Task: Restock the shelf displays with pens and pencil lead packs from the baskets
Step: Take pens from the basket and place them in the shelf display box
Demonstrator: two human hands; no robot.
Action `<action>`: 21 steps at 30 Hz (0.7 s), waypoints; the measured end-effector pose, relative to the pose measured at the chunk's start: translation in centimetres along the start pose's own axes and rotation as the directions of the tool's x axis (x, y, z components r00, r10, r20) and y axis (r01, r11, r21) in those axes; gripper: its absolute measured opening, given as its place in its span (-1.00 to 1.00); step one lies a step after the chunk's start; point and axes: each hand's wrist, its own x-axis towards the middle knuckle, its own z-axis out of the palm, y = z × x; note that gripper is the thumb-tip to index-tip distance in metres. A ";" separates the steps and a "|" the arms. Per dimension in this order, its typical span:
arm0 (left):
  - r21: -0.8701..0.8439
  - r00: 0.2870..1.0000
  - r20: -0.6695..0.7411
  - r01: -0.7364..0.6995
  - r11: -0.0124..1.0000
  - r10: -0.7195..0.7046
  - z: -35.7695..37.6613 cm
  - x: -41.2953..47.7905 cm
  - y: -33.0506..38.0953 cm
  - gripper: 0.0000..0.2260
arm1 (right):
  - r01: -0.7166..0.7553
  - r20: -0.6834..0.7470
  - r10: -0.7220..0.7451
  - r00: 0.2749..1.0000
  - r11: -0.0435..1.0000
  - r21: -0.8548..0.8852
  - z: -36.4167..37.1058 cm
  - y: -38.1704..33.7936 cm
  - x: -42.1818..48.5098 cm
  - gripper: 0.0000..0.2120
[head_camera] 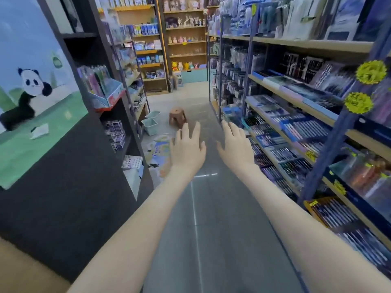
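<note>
While I hold arms out, left hand [187, 149] and right hand [236, 144] spread wide, empty; baskets [150, 125] on floor well beyond left hand; shelves [306, 44] near right hand.

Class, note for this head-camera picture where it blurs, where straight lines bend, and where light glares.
Head view: the right shelves are smeared by blur; the blue shelf post leans and bends with wide-angle distortion; glare streaks the floor; the left hand and right hand look sharper.

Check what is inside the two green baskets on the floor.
Only pale inner walls show in both green baskets; nothing rises above their rims. Their near walls hide the bottoms.
</note>
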 end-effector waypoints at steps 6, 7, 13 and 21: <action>-0.006 0.994 0.085 0.067 0.998 -0.066 10.2 15.0 -0.5 -0.47 | 0.045 0.118 -0.041 0.992 0.999 -0.027 10.0 7.8 13.8 -0.43; 0.003 0.992 0.095 0.080 0.997 -0.080 11.5 17.6 -0.7 -0.47 | 0.058 0.138 -0.054 0.989 0.998 -0.028 11.6 8.8 16.3 -0.43; 0.028 0.980 0.138 0.142 0.989 -0.145 18.9 30.0 -3.6 -0.48 | 0.093 0.226 -0.091 0.970 0.996 0.002 20.4 12.7 28.7 -0.39; 0.050 0.970 0.188 0.149 0.987 -0.156 32.1 49.7 -8.5 -0.48 | 0.100 0.283 -0.114 0.952 0.993 0.061 36.6 17.7 47.1 -0.41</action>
